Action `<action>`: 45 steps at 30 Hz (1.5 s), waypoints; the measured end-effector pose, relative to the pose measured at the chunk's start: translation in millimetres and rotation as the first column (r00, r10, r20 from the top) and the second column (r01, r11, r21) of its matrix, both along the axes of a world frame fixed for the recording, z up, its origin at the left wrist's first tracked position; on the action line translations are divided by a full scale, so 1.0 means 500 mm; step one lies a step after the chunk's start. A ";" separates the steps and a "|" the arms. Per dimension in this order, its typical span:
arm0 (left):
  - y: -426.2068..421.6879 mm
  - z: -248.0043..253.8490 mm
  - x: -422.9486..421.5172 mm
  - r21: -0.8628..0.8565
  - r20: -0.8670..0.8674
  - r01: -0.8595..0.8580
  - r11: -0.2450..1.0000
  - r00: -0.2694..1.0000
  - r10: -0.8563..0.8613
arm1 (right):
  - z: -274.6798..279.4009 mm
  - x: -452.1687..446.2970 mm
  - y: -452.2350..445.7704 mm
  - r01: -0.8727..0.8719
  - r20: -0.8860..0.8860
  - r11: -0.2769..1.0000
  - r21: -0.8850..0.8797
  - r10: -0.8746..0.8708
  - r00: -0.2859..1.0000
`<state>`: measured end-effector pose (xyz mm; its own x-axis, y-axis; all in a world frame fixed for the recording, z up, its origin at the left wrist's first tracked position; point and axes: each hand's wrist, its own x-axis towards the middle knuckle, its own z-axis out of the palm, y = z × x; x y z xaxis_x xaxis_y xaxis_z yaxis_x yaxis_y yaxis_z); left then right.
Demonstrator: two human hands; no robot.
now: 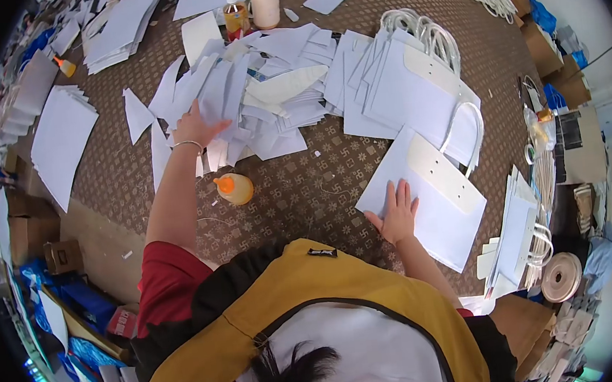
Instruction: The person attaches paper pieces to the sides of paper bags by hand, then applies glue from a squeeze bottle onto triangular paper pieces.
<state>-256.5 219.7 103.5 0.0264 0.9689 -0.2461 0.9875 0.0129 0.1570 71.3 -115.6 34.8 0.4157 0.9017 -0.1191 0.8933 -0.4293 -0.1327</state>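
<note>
My left hand [197, 128], fingers spread, rests on a loose heap of white paper pieces [269, 99]. Lying flat, my right hand [399, 215] presses on a white paper bag [441, 197] whose top panel has punched holes. Just behind that bag is a stack of similar white bags [413, 87] with white cord handles [423, 31]. One looped handle [464, 130] stands up beside the near bag; I cannot tell which bag it belongs to. A small glue bottle with an orange cap [234, 188] stands on the patterned tabletop [285, 196], close to my left forearm.
More white sheets [64, 136] lie at the left. At the back stand a bottle of amber liquid [235, 17] and a pale bottle [265, 4]. Handled bags [510, 238] lean at the right edge, near a tape roll [561, 276]. Another person [603, 256] is at far right.
</note>
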 end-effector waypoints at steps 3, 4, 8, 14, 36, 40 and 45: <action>0.004 -0.011 0.013 -0.027 0.009 -0.003 1.000 1.000 0.003 | 0.005 -0.001 -0.029 -0.023 0.002 1.000 -0.007 0.023 1.000; 0.011 -0.022 0.005 -0.021 0.026 -0.001 1.000 1.000 0.001 | 0.008 -0.002 -0.039 -0.044 -0.020 0.999 -0.014 0.043 0.999; 0.040 -0.040 -0.032 0.004 0.074 0.056 0.998 0.996 -0.056 | 0.025 -0.013 -0.093 -0.098 -0.095 0.995 -0.012 0.097 0.991; 0.046 0.075 -0.085 0.245 0.359 -0.045 0.968 0.932 -0.047 | 0.025 0.003 -0.147 -0.160 -0.167 0.984 0.082 0.171 0.971; -0.504 -0.129 0.333 -0.698 0.709 0.508 0.505 0.386 0.591 | -0.012 0.018 -0.081 0.618 -0.993 0.777 -0.117 -0.105 -0.055; -0.431 -0.132 0.356 0.006 0.778 0.535 0.845 0.528 -0.340 | -0.036 0.024 -0.069 0.633 -0.972 0.762 -0.136 -0.225 0.062; -0.418 -0.125 0.462 0.443 0.385 0.754 0.484 0.328 -0.863 | -0.040 0.026 -0.056 0.642 -0.956 0.757 -0.122 -0.265 0.130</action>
